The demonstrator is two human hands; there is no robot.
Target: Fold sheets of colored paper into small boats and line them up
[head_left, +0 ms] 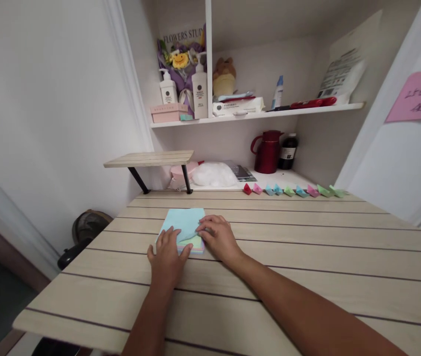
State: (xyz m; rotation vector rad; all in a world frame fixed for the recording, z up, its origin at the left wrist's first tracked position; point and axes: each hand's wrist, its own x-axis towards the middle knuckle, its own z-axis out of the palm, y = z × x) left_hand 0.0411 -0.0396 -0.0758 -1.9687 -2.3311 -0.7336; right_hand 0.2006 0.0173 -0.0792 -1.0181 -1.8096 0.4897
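A stack of coloured paper squares (184,220), light blue on top with green and pink edges below, lies on the wooden slat table (307,247). My left hand (168,254) rests flat on the stack's near left corner with fingers spread. My right hand (218,236) pinches the top blue sheet at its right edge, lifting the corner so the green sheet beneath shows. A row of several small folded paper boats (294,191) in red, pink, blue and green stands along the table's far edge.
A small wooden riser shelf (149,159) stands at the back left. Behind it are a red jug (268,151), a dark bottle (288,151) and a white bag (214,174). A pink note (418,96) hangs on the right wall. A fan (88,227) sits left of the table.
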